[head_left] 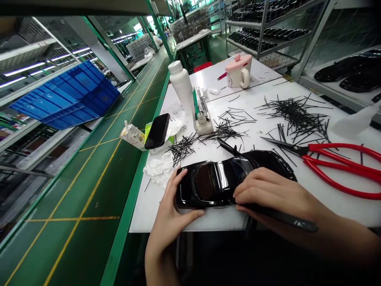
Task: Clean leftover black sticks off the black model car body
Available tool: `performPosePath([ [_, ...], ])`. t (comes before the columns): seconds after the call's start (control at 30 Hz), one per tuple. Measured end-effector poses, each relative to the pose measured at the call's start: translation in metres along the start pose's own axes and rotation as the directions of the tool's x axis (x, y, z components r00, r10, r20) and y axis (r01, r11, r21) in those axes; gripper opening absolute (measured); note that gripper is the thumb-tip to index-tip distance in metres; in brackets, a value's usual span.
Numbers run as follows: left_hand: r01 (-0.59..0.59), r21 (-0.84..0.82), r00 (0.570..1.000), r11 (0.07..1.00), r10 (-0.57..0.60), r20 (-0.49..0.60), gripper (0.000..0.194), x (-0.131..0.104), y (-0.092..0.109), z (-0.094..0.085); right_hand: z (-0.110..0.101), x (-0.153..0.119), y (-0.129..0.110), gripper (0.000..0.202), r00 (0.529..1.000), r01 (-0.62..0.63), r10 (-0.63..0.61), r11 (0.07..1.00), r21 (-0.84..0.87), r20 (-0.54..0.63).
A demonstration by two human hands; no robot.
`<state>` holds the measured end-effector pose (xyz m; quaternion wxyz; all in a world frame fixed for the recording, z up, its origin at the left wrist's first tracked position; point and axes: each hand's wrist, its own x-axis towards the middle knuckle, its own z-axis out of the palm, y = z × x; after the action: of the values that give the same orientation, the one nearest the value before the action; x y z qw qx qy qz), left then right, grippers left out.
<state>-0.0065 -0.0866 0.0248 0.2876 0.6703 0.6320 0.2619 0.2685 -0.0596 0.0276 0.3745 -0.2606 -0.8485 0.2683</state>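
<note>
A glossy black model car (222, 174) lies on the white table, one of its doors standing open on the far side. My left hand (172, 210) is closed around its left end, fingers on the far corner and thumb along the near side. My right hand (272, 194) grips black tweezers (293, 221). Their rear end sticks out to the right, while the tips are hidden by my fingers at the car's near side. Red-handled scissors (336, 167) lie right of the car, blades pointing left. Thin black strips (183, 147) are scattered beyond the car.
A green conveyor belt (86, 190) runs along the left. On the table stand a white bottle (181, 83), a clear holder (204, 127) with tools, a lidded mug (238, 73), a phone (157, 131) and crumpled tissue (159, 169). Racks (264, 28) with black car bodies stand behind.
</note>
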Motion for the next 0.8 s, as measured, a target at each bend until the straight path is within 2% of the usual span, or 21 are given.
performPosePath([
  [0.07,0.003,-0.004,1.0,1.0,-0.003,0.003,0.086,0.0,-0.001,0.0,0.0,0.0,0.0,0.015,0.999,0.024,-0.023,1.0,0.017,-0.03],
  [0.13,-0.007,-0.005,1.0,1.0,0.007,0.004,0.086,0.0,-0.001,-0.001,-0.002,0.0,-0.001,0.012,0.997,-0.004,0.011,0.997,0.081,-0.08],
  [0.27,-0.048,0.072,0.999,0.996,0.048,0.0,0.086,-0.005,0.009,0.0,-0.008,-0.003,-0.002,0.009,0.97,-0.137,0.179,0.961,0.24,-0.163],
  [0.37,-0.058,0.215,0.991,0.975,0.083,-0.107,0.079,-0.014,0.027,0.011,-0.009,-0.005,-0.001,0.005,0.935,-0.234,0.294,0.931,0.28,-0.197],
  [0.43,-0.106,0.321,0.952,0.941,0.189,-0.241,0.072,-0.019,0.04,0.025,-0.007,-0.006,-0.001,0.005,0.919,-0.265,0.334,0.917,0.297,-0.212],
  [0.47,-0.147,0.368,0.918,0.918,0.266,-0.296,0.068,-0.022,0.045,0.033,-0.005,-0.006,-0.001,0.006,0.916,-0.266,0.338,0.915,0.304,-0.217],
  [0.57,-0.254,0.473,0.826,0.844,0.444,-0.349,0.047,-0.024,0.055,0.056,-0.003,-0.008,0.0,0.007,0.921,-0.236,0.316,0.917,0.321,-0.225],
  [0.67,-0.266,0.508,0.784,0.819,0.49,-0.38,0.033,-0.021,0.06,0.071,-0.002,-0.011,0.001,0.009,0.936,-0.209,0.289,0.917,0.339,-0.203],
  [0.8,-0.219,0.53,0.747,0.819,0.49,-0.449,0.032,-0.018,0.063,0.081,-0.001,-0.017,0.004,0.011,0.948,-0.156,0.234,0.933,0.325,-0.217],
])
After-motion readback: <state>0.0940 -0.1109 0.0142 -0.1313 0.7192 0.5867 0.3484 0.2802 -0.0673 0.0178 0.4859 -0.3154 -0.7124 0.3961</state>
